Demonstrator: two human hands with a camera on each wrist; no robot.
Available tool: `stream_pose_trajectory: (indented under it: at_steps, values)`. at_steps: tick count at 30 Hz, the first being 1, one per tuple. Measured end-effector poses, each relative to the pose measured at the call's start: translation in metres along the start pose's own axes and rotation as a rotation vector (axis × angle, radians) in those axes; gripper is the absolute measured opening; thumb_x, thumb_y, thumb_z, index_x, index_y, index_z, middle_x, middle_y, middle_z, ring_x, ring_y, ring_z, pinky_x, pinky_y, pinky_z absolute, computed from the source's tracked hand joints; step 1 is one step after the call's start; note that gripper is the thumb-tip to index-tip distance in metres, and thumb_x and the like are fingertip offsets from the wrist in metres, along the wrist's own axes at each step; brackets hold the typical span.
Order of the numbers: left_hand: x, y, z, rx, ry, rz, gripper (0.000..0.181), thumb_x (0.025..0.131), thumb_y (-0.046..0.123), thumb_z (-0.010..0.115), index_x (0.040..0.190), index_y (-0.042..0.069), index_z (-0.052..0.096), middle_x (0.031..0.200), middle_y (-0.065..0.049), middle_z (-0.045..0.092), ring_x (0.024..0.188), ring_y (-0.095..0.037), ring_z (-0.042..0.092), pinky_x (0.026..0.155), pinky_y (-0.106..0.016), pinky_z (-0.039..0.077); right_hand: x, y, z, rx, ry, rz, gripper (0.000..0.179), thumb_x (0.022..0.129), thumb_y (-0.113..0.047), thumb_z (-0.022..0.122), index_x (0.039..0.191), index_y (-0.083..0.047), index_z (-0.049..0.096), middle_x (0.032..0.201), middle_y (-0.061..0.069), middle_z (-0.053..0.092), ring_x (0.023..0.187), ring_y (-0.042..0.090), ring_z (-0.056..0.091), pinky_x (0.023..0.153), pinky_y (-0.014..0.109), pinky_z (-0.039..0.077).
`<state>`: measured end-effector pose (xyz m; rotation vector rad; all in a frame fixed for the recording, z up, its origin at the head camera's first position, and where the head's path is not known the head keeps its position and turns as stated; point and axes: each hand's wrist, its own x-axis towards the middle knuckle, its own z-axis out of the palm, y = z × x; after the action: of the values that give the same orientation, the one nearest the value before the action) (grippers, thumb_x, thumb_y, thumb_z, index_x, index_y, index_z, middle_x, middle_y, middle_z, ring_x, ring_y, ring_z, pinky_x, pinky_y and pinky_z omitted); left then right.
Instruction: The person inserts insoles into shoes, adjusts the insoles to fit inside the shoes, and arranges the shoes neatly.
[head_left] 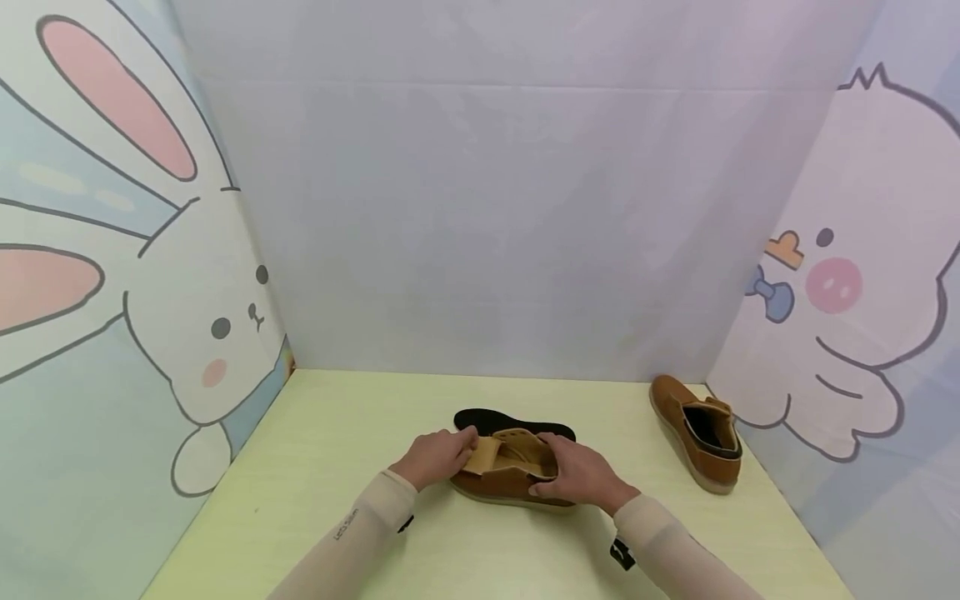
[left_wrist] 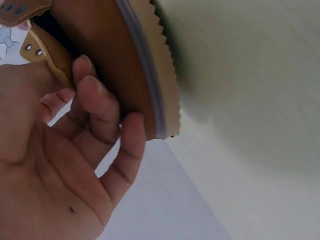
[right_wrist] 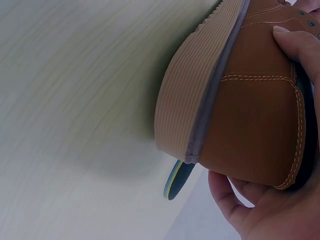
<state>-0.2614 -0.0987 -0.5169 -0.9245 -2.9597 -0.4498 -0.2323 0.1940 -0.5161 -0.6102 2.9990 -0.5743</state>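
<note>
A brown leather shoe (head_left: 510, 488) with a pale ridged sole sits crosswise on the table, between both hands. Its tan tongue (head_left: 482, 456) is folded back toward the toe, exposing the inside. My left hand (head_left: 438, 457) pinches the tongue, and in the left wrist view its other fingers (left_wrist: 100, 100) lie against the brown upper. My right hand (head_left: 588, 475) grips the heel end, its thumb on the near side and its palm around the collar, as the right wrist view shows at the stitched heel (right_wrist: 255, 130). Right behind the shoe lies a black insole (head_left: 480, 418).
A second brown shoe (head_left: 697, 435), dark inside, stands at the table's right edge with its toe pointing to the back. Cloth walls surround the pale table (head_left: 337, 425) at the back and sides, a rabbit printed on the left one.
</note>
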Motion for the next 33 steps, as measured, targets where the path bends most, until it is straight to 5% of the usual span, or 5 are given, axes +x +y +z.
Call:
stream_pose_trajectory:
  at_steps: [4,9,17,28,33]
  values:
    - [0.000,0.002,-0.001,0.041,-0.029,-0.001,0.007,0.107,0.025,0.054,0.105,0.020,0.049,0.059,0.006,0.044,0.049,-0.008,0.040,0.045,-0.026,0.033,0.002,-0.001,0.001,0.011,-0.003,-0.003,0.095,0.074,-0.059,0.084,0.147,-0.009,0.049,0.133,0.007,0.061,0.106,0.025,0.064,0.085,0.048,0.053]
    - [0.001,0.009,-0.001,0.089,0.038,0.020,0.015,0.106,0.027,0.055,0.095,0.019,0.049,0.058,0.007,0.041,0.050,-0.007,0.038,0.047,-0.025,0.031,0.002,-0.001,0.001,0.010,-0.006,0.001,0.096,0.073,-0.059,0.084,0.147,-0.009,0.049,0.132,0.006,0.061,0.105,0.023,0.064,0.084,0.047,0.053]
    - [0.005,0.023,0.002,0.183,0.145,-0.028,0.051,0.094,0.066,0.059,0.077,0.019,0.047,0.051,0.009,0.040,0.043,-0.007,0.037,0.053,-0.029,0.032,0.001,-0.001,0.000,0.031,-0.012,-0.004,0.097,0.073,-0.058,0.084,0.148,-0.008,0.048,0.136,0.009,0.059,0.110,0.026,0.063,0.087,0.050,0.053]
    - [0.011,0.027,0.002,-0.199,0.025,0.074,0.008,0.097,0.021,0.072,0.099,0.016,0.066,0.082,0.011,0.051,0.068,-0.003,0.048,0.061,-0.019,0.045,-0.001,-0.004,-0.004,0.047,-0.026,-0.017,0.098,0.074,-0.059,0.084,0.150,-0.010,0.046,0.136,0.010,0.058,0.108,0.026,0.062,0.087,0.049,0.053]
    - [0.010,0.023,0.005,-0.237,-0.009,0.118,0.021,0.101,0.025,0.067,0.117,0.013,0.073,0.093,0.010,0.053,0.075,-0.003,0.050,0.071,-0.020,0.049,-0.004,-0.001,-0.008,0.027,-0.023,-0.091,0.106,0.076,-0.068,0.078,0.158,-0.017,0.036,0.140,0.012,0.052,0.116,0.030,0.059,0.091,0.052,0.052]
